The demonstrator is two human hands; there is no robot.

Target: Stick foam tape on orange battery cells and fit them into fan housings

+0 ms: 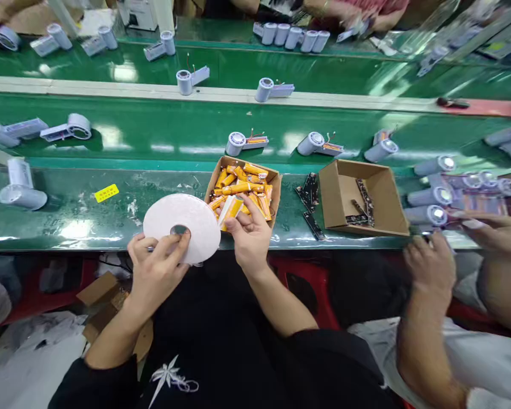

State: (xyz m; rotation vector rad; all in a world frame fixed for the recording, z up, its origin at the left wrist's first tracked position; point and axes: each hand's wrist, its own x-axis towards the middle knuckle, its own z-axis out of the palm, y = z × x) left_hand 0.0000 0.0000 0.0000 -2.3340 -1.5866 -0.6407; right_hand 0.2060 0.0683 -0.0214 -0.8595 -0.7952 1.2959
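A round white roll (196, 213) with a hole in its middle is gripped by my left hand (159, 264), whose fingers lie over its near left side and reach the hole. My right hand (252, 236) pinches an orange cylinder with a white strip (230, 211) between thumb and fingers, at the roll's right edge. Directly beyond my right hand, a cardboard box (213, 177) holds several orange cylinders (238, 184). The piece in my right hand hangs over the near side of this box.
Right of it, an open cardboard box (336, 199) holds black circuit boards, with more boards (313, 224) beside it. A co-worker's hands (434, 261) work at far right. Grey fan-like devices (235, 143) lie on the green belt beyond. A yellow label (106, 193) is at left.
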